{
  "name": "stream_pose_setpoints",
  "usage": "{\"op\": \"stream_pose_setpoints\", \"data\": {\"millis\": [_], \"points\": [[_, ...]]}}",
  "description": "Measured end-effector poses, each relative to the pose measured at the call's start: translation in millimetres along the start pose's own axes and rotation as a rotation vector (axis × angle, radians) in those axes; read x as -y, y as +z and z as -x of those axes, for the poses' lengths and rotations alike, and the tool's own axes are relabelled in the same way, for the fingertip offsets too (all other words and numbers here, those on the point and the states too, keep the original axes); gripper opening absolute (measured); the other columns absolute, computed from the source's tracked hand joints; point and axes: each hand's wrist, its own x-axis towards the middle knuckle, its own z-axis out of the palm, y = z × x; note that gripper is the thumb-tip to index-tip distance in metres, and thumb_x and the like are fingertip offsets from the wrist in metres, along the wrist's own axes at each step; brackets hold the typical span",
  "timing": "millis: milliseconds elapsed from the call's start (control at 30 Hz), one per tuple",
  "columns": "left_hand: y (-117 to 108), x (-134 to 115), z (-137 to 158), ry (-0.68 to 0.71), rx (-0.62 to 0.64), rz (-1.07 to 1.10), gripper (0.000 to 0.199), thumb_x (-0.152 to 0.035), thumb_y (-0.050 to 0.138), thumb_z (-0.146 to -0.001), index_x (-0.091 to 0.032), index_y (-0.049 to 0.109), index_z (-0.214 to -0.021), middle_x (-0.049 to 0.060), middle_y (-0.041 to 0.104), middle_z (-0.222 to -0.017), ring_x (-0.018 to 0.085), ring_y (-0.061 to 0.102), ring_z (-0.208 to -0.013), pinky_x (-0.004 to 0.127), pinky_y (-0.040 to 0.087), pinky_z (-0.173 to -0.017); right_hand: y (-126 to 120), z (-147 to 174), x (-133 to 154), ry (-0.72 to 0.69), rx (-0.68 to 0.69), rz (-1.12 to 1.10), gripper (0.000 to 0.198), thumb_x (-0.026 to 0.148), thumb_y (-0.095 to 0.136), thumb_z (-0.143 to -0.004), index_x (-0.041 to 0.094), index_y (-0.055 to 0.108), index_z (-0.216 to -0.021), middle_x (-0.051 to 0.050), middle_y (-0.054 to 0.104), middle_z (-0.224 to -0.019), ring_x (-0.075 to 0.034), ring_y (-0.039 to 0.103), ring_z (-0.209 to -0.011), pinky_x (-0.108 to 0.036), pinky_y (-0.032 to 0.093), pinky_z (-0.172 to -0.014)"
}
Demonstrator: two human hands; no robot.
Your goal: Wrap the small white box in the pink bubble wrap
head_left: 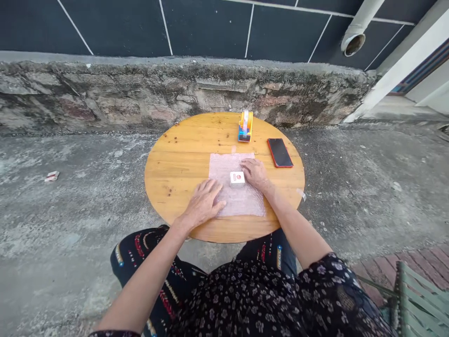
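A small white box point(237, 179) with a red mark on its top sits near the middle of a pinkish sheet of bubble wrap point(242, 206). The wrap lies flat on the round wooden table point(175, 173). My left hand point(203, 201) rests palm down over the wrap's left edge, fingers stretched out and holding nothing. On the other side, my right hand point(255, 173) lies on the wrap just right of the box, with its fingers stretched toward the upper part of the sheet. Whether its fingertips touch the box I cannot tell.
A yellow and blue tape dispenser point(245, 126) stands at the table's far side. To the right lies a phone point(279, 152) in a red case. A bit of clear tape point(300, 194) sticks to the right table edge. A stone wall point(140, 93) runs behind the table.
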Motion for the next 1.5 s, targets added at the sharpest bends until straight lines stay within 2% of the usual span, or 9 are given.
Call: {"op": "stream_pose_setpoints", "data": {"millis": [133, 233, 300, 433, 533, 767, 1167, 1500], "points": [[16, -3, 6, -0.023, -0.025, -0.005, 0.059, -0.050, 0.047, -0.089, -0.019, 0.044, -0.138, 0.013, 0.035, -0.150, 0.031, 0.027, -0.140, 0.048, 0.023, -0.114, -25, 12, -8, -0.083, 0.055, 0.051, 0.026, 0.017, 0.054, -0.087, 0.019, 0.067, -0.109, -0.007, 0.063, -0.124, -0.024, 0.054, -0.114, -0.038, 0.039, -0.097], [22, 2, 8, -0.028, -0.055, -0.011, 0.062, -0.053, 0.047, -0.088, -0.019, 0.042, -0.140, 0.012, 0.033, -0.152, 0.030, 0.024, -0.142, 0.048, 0.021, -0.115, -50, 38, -6, -0.074, 0.010, 0.102, 0.027, 0.016, 0.052, -0.085, 0.017, 0.068, -0.107, -0.013, 0.060, -0.128, -0.031, 0.052, -0.117, -0.046, 0.038, -0.094], [23, 3, 9, -0.028, -0.063, -0.020, 0.063, -0.054, 0.048, -0.088, -0.018, 0.043, -0.140, 0.012, 0.033, -0.151, 0.030, 0.025, -0.141, 0.047, 0.020, -0.116, -58, 63, 3, -0.069, -0.020, 0.122, 0.030, 0.018, 0.053, -0.084, 0.018, 0.066, -0.111, -0.013, 0.059, -0.129, -0.031, 0.053, -0.115, -0.047, 0.039, -0.094], [21, 1, 10, -0.025, -0.064, -0.037, 0.065, -0.054, 0.048, -0.087, -0.018, 0.041, -0.141, 0.012, 0.033, -0.151, 0.031, 0.026, -0.141, 0.047, 0.022, -0.115, -53, 107, 28, -0.180, 0.090, 0.057, 0.031, 0.027, 0.056, -0.086, 0.020, 0.065, -0.115, -0.012, 0.058, -0.131, -0.030, 0.054, -0.114, -0.046, 0.038, -0.094], [21, 1, 9, -0.027, -0.059, -0.052, 0.065, -0.053, 0.048, -0.087, -0.016, 0.042, -0.141, 0.014, 0.034, -0.151, 0.031, 0.027, -0.140, 0.047, 0.022, -0.115, -47, 123, 34, -0.166, 0.095, 0.003, 0.031, 0.029, 0.053, -0.089, 0.023, 0.063, -0.118, -0.009, 0.058, -0.132, -0.029, 0.052, -0.118, -0.046, 0.035, -0.095], [26, 5, 7, -0.042, -0.066, -0.025, 0.066, -0.056, 0.049, -0.085, -0.018, 0.045, -0.139, 0.012, 0.035, -0.151, 0.031, 0.027, -0.140, 0.047, 0.023, -0.114, -49, 129, 18, -0.101, 0.042, -0.048, 0.028, 0.028, 0.054, -0.089, 0.022, 0.064, -0.114, -0.007, 0.060, -0.130, -0.026, 0.052, -0.119, -0.043, 0.033, -0.098], [25, 4, 7, -0.062, -0.082, 0.006, 0.064, -0.054, 0.052, -0.083, -0.020, 0.047, -0.136, 0.010, 0.037, -0.150, 0.029, 0.029, -0.139, 0.046, 0.022, -0.114, -44, 130, 19, -0.090, 0.026, -0.010, 0.028, 0.031, 0.054, -0.090, 0.021, 0.064, -0.115, -0.007, 0.061, -0.130, -0.026, 0.053, -0.118, -0.042, 0.032, -0.098], [26, 4, 8, -0.054, -0.111, 0.006, 0.062, -0.052, 0.054, -0.082, -0.018, 0.050, -0.134, 0.012, 0.039, -0.148, 0.030, 0.031, -0.138, 0.046, 0.024, -0.113, -42, 130, 21, -0.089, 0.004, -0.006, 0.027, 0.028, 0.054, -0.089, 0.020, 0.064, -0.113, -0.008, 0.062, -0.128, -0.025, 0.054, -0.119, -0.042, 0.034, -0.098]]}}
